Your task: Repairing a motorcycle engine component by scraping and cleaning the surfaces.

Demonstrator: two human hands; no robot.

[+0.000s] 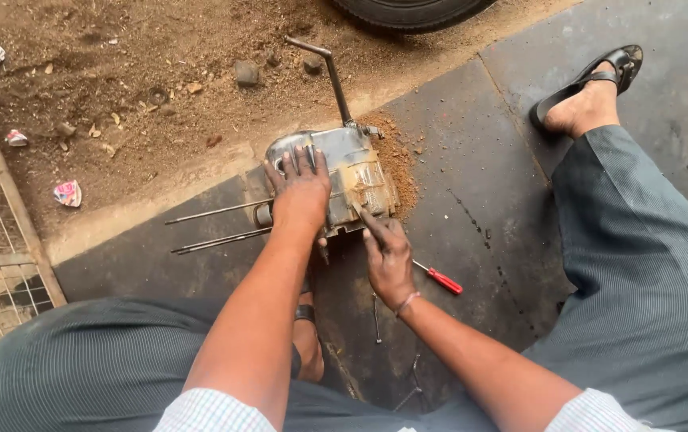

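Adjoining bare dirt (pixel 120 88), dark oil-stained concrete floor (pixel 472 200)

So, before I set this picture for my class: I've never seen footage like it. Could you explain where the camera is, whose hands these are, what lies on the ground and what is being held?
The one picture comes from a camera worn on a person's head, looking down at their own bare arms and knees. The left hand presses flat on a dirty metal engine casing that sits on a dark concrete slab. A bent lever rises from the casing, and long thin rods stick out to the left. The right hand rests at the casing's near edge, over a red-handled screwdriver; whether it grips it is unclear. A sandalled foot shows top right, with bare dirt beyond.
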